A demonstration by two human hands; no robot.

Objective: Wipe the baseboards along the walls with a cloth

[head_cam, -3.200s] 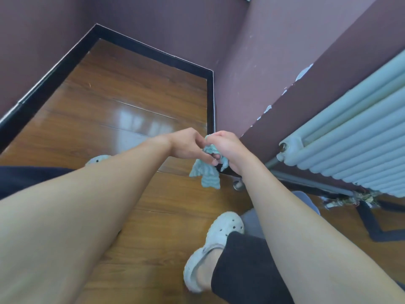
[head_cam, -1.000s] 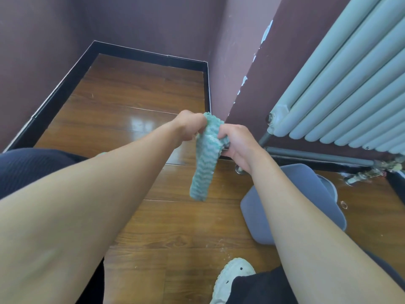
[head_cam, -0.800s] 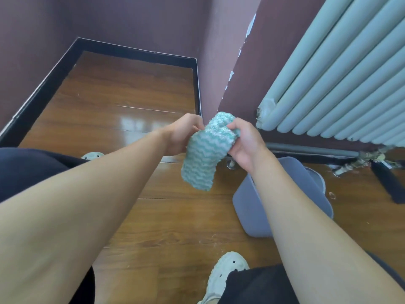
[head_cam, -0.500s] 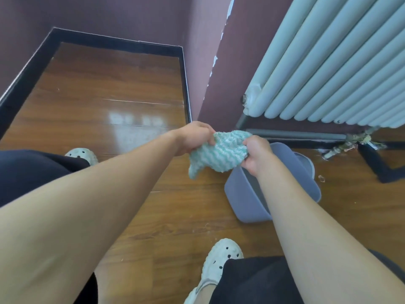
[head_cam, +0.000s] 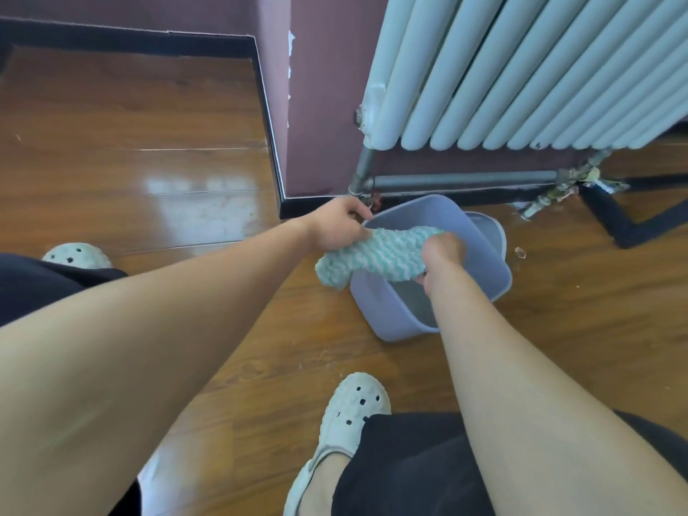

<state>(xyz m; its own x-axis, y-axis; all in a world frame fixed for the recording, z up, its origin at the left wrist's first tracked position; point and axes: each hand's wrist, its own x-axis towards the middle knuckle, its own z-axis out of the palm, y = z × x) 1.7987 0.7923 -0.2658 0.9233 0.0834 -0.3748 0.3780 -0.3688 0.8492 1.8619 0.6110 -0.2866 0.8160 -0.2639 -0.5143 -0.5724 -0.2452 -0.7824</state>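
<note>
**Head view: cloth held over the basin, drips and a tipped basin to be guarded against**

The cloth (head_cam: 376,255) is held stretched between both hands above the basin (head_cam: 387,314), at about 1 o'clock from the nearer shoe (head_cam: 350,415). Its 10 o'clock end is gripped by the left hand (head_cam: 335,227), fingers curled round it. Its 3 o'clock end is clenched in the right hand (head_cam: 443,251), inside the basin's rim. A loose tail hangs past the rim at 7 o'clock, over the wooden floor (head_cam: 186,202).

Whether the cloth is wet cannot be told. If water is carried in it, drops are likely to be shed from that overhanging tail onto the floor, and a slick patch would be left close to the shoe. The basin could be nudged or tipped, since the right forearm crosses its near wall. Knuckles could be knocked on the pipe (head_cam: 461,178) at the basin's 12 o'clock. Should the cloth be wrung too little, streaks may be left on the black baseboard (head_cam: 301,208) at the basin's 11 o'clock, and water pushed into its joint with the floor.

The cloth is seen as thick and fluffy, banded in teal and white zigzags, and bunched into a loose roll. It is judged soft and able to hold much water.
</note>
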